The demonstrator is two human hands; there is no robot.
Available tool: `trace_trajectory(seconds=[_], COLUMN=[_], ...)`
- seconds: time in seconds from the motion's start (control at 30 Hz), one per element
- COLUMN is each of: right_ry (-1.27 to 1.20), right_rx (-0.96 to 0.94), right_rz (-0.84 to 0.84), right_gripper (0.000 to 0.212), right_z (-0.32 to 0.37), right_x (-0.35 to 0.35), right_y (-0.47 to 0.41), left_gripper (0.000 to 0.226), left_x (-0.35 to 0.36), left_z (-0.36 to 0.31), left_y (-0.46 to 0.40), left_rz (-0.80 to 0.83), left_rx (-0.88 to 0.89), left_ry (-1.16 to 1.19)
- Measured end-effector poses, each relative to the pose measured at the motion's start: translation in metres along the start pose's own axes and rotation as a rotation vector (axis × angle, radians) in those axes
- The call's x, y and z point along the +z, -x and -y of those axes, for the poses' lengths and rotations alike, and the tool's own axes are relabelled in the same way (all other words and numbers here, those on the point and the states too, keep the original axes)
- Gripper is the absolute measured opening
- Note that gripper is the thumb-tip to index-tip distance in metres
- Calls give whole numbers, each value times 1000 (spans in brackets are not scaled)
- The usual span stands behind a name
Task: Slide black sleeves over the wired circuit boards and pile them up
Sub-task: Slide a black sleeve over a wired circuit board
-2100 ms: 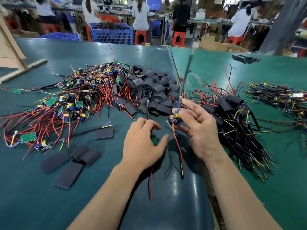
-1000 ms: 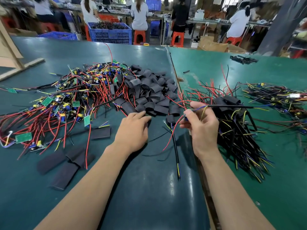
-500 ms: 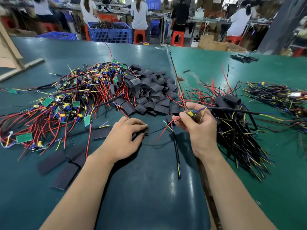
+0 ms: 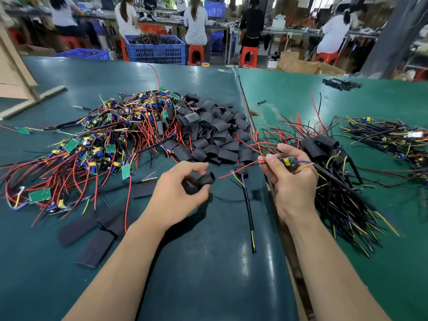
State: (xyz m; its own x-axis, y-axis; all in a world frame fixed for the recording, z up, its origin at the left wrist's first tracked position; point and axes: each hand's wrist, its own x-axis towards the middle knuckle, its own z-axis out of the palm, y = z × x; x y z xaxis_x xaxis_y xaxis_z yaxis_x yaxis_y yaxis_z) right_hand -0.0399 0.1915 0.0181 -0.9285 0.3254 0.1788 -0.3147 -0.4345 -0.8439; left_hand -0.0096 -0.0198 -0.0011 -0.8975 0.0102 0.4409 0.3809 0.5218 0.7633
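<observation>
Two hands over the green bench (image 4: 208, 262). Left hand (image 4: 176, 195) pinches a short matte black sleeve (image 4: 206, 179), squeezed round so its mouth faces right; half a second back those fingers were down on the bench picking it up. Right hand (image 4: 294, 179) grips a small board (image 4: 288, 161) with a yellow capacitor, red wire trailing toward the sleeve. Loose sleeves pile (image 4: 213, 135) behind, bare boards (image 4: 97, 144) left, finished stack (image 4: 335, 181) right.

sleeve (image 4: 206, 180): black, pinched open | board (image 4: 287, 161): wired, held
</observation>
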Motion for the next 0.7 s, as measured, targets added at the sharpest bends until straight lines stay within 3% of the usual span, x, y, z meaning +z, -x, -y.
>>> trace_trajectory(seconds=[0.27, 0.7], right_ry=[9, -86], right_rx=[-107, -42], right_rz=[-83, -49], right_gripper=[25, 25], right_z=[3, 2], right_x=[4, 3], right_y=[3, 2], left_gripper=[32, 34], left_x=[4, 5], left_z=[-5, -3], left_y=[0, 2], left_rz=[4, 30], left_rx=[45, -51], left_ry=[41, 72])
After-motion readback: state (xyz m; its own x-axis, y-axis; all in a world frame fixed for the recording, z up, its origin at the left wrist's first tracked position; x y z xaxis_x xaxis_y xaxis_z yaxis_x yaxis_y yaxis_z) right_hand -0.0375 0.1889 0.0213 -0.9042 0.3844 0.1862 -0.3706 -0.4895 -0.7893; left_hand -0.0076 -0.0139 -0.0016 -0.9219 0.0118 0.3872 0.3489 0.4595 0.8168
